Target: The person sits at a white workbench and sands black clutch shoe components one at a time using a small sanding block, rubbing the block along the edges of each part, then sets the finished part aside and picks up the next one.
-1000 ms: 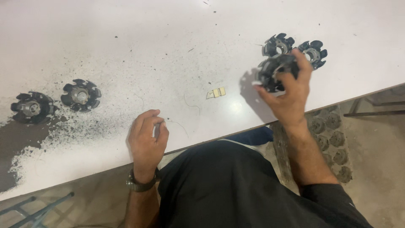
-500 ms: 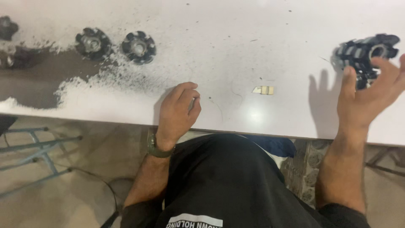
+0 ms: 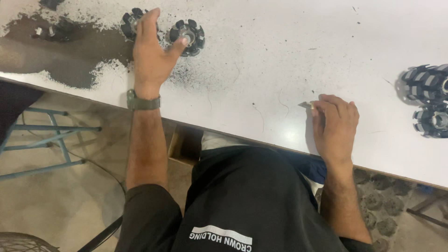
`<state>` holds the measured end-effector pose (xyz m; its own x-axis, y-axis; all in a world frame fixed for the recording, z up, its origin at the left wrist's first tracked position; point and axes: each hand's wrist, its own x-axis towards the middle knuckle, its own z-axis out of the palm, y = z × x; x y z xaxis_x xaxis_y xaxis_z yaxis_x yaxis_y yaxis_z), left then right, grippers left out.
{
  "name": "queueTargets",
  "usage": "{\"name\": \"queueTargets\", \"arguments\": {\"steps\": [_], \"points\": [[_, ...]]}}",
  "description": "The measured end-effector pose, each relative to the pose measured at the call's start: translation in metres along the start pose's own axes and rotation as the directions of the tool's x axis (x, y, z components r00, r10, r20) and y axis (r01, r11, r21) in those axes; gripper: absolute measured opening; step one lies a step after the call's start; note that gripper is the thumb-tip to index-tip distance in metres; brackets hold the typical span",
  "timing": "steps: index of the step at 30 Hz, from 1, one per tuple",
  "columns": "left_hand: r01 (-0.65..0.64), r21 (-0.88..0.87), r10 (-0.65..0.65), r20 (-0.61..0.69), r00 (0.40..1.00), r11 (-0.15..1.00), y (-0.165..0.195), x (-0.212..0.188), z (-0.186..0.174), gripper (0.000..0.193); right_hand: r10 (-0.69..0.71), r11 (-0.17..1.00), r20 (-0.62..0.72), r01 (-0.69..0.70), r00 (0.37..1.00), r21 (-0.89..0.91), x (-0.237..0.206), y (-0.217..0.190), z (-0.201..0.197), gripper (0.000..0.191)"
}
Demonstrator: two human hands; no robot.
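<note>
My left hand (image 3: 150, 56) is stretched out flat over the stained far-left part of the white table (image 3: 261, 65), fingers spread. Its thumb tip touches a black toothed round part with a metal hub (image 3: 188, 36). Its fingers lie over a second part of the same kind (image 3: 129, 22), half hiding it. My right hand (image 3: 335, 125) rests palm-down near the table's front edge, fingers curled. Its fingertips are at a small pale flat piece (image 3: 305, 105) lying on the table. Whether it grips the piece is hidden.
Two more black toothed parts (image 3: 427, 83) (image 3: 431, 122) sit at the right edge, apart from my right hand. Dark powder and a grey stain (image 3: 70, 51) cover the table's left end. Below the left end stands a blue metal frame (image 3: 51, 135).
My right hand has let go of the black parts at the right and come left to the small pale piece. My left hand has left the front edge and reached out to the two parts.
</note>
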<state>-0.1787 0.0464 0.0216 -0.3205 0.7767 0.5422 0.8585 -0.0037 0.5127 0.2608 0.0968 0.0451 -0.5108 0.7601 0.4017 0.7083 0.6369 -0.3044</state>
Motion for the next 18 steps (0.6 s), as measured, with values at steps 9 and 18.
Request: {"name": "queueTargets", "arguments": {"steps": [9,18], "points": [[0.238,0.165,-0.289,0.514,0.807,0.957,0.111,-0.006,0.010,0.114,0.301,0.902,-0.063,-0.262,0.952,0.344,-0.021,0.018,0.007,0.010],[-0.357,-0.065,0.328,0.575,0.750,0.932,0.175,-0.043,0.014,0.113,0.371,0.761,-0.130,-0.221,0.920,0.610,-0.033,0.027,0.015,0.013]]}}
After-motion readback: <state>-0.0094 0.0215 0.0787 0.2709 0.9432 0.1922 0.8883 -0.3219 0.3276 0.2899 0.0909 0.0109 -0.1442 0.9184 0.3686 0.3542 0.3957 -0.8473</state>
